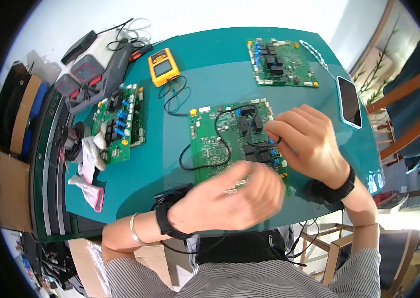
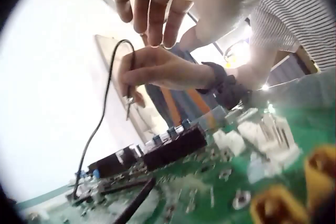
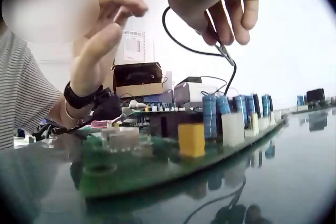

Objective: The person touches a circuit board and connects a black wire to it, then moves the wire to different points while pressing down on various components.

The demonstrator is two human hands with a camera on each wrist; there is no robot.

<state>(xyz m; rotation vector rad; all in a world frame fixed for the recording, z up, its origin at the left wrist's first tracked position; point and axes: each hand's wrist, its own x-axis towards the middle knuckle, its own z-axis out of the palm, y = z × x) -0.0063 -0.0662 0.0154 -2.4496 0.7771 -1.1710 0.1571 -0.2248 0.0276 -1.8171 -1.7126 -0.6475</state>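
Observation:
My right hand (image 1: 309, 141) pinches the end of a thin black cable (image 2: 106, 90) over the right side of a green circuit board (image 1: 201, 149). A small metal tip (image 3: 224, 53) sticks out below those fingers. The rest of the cable loops across the board, past black block-shaped parts and blue cylindrical parts (image 3: 210, 116). Blurred in the head view, my left hand (image 1: 235, 196) is raised over the board's near edge. Its fingers (image 2: 156, 16) hang loosely bent with nothing between them, and they hide part of the board in the head view.
A yellow handheld meter (image 1: 163, 68) with a lead lies behind the board. Another circuit board (image 1: 294, 67) is at the back right, near a phone (image 1: 349, 102). On the left are stacked boards (image 1: 120, 124), gloves (image 1: 89, 191) and a grey-black machine (image 1: 88, 69).

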